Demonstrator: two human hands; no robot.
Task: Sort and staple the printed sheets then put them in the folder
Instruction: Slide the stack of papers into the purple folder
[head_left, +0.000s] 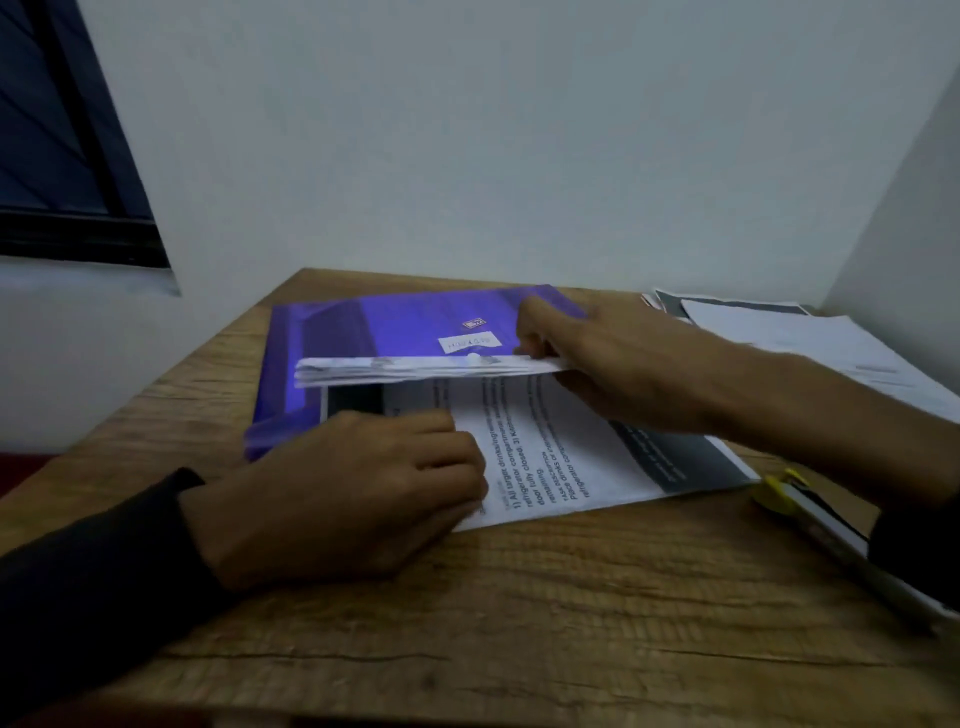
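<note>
A purple plastic folder (395, 322) lies at the back of the wooden table (519, 597). A set of printed sheets (561, 457) lies half on the folder, its near end on the table. My left hand (353, 493) presses on the near left corner of the sheets with curled fingers. My right hand (587, 358) pinches several upper sheets (415, 370) at their right side and holds them lifted, so that their edges face me. A stapler (821, 525) with a yellow tip lies by my right forearm.
More printed papers (800, 338) are piled at the table's back right corner, against the wall. A dark window (62, 156) is at the upper left. The wall stands close behind the folder.
</note>
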